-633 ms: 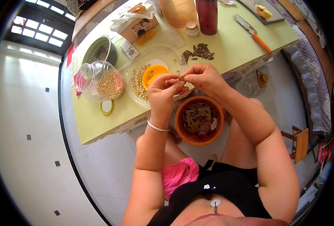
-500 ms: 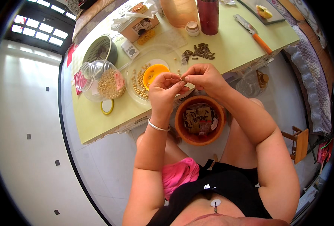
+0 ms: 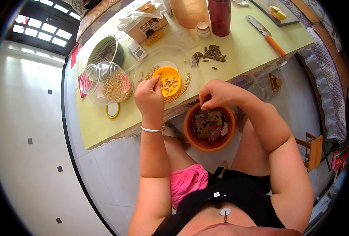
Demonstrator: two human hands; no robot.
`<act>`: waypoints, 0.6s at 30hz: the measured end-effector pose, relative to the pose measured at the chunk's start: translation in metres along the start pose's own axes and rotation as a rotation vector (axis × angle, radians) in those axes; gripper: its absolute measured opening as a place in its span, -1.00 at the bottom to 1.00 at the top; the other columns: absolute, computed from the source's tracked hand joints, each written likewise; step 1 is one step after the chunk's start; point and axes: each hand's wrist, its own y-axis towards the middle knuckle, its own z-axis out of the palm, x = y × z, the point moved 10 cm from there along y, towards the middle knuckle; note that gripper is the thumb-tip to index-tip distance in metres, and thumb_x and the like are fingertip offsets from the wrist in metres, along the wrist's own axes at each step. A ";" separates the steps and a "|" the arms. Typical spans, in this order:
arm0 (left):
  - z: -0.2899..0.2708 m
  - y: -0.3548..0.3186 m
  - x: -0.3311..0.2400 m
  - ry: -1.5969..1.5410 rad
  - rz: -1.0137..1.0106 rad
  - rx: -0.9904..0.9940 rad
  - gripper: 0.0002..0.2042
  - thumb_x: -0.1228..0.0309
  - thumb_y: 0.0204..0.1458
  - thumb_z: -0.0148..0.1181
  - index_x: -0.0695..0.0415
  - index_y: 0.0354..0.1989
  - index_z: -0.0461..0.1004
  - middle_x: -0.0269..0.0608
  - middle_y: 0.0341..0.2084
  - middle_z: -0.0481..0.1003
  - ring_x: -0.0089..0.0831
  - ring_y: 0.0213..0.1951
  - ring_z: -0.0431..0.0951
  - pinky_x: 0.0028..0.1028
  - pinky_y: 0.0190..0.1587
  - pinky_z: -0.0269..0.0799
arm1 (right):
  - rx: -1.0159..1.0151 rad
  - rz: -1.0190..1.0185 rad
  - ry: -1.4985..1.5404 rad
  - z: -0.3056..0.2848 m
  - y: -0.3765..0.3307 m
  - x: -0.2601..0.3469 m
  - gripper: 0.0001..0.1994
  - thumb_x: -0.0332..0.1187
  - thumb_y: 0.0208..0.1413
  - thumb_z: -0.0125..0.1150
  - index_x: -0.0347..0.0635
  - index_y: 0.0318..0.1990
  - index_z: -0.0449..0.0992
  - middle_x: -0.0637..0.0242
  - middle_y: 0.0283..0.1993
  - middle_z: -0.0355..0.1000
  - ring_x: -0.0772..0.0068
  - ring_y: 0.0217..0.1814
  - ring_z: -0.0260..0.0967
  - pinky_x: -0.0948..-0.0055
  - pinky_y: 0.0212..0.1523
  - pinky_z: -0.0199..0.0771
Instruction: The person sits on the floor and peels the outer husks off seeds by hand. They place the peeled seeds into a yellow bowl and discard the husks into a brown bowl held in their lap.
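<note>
My left hand (image 3: 149, 98) is closed in a pinch at the left rim of a small yellow dish (image 3: 167, 70); what its fingertips hold is too small to make out. Pale shelled kernels (image 3: 169, 84) lie in the dish. The dish sits on a clear round plastic tray (image 3: 191, 84), ringed by round beige beans (image 3: 184, 87). My right hand (image 3: 221, 94) hangs over an orange-brown bin (image 3: 232, 131), thumb and fingers pinched downward; anything between them is hidden. Striped sunflower seeds (image 3: 212, 53) form a loose pile beyond, one lying apart from it.
Left of the tray lies a clear jar (image 3: 115, 86) of beans, near a tape roll (image 3: 112, 111) and a grey-green strainer basket (image 3: 105, 51). A tissue box (image 3: 145, 29), dark red flask (image 3: 219, 17) and orange-handled knife (image 3: 265, 35) are farther back. The bin holds dark shells.
My hands have parted from where they met over the table edge. The left went left to the yellow dish; the right came down over the bin.
</note>
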 end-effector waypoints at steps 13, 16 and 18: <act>0.037 -0.028 -0.078 -0.422 0.211 0.403 -0.89 0.53 -0.09 0.39 0.21 -0.35 0.65 -0.18 -0.51 0.54 -0.39 -0.53 0.51 -0.48 -0.41 0.43 | -0.926 -0.135 -0.253 -0.105 -0.009 -0.015 -0.84 -0.49 0.06 0.20 -0.25 -0.20 0.60 0.17 -0.10 0.50 0.21 -0.18 0.46 0.35 -0.15 0.46; 0.056 -0.041 -0.087 -0.396 0.238 0.482 -0.90 0.49 -0.09 0.39 0.19 -0.38 0.64 -0.16 -0.49 0.54 -0.31 -0.51 0.53 -0.42 -0.40 0.45 | -0.985 -0.276 -0.415 -0.101 0.003 -0.010 -0.79 -0.52 0.05 0.17 -0.22 -0.15 0.61 0.19 -0.01 0.48 0.12 -0.03 0.41 0.28 -0.02 0.44; 0.064 -0.045 -0.087 -0.373 0.240 0.479 -0.90 0.44 -0.10 0.39 0.16 -0.40 0.63 -0.14 -0.48 0.53 -0.19 -0.46 0.56 -0.34 -0.38 0.48 | -1.031 -0.292 -0.552 -0.098 0.007 -0.005 -0.77 -0.50 0.04 0.18 -0.19 -0.13 0.62 0.22 0.02 0.48 0.10 0.05 0.38 0.21 0.05 0.40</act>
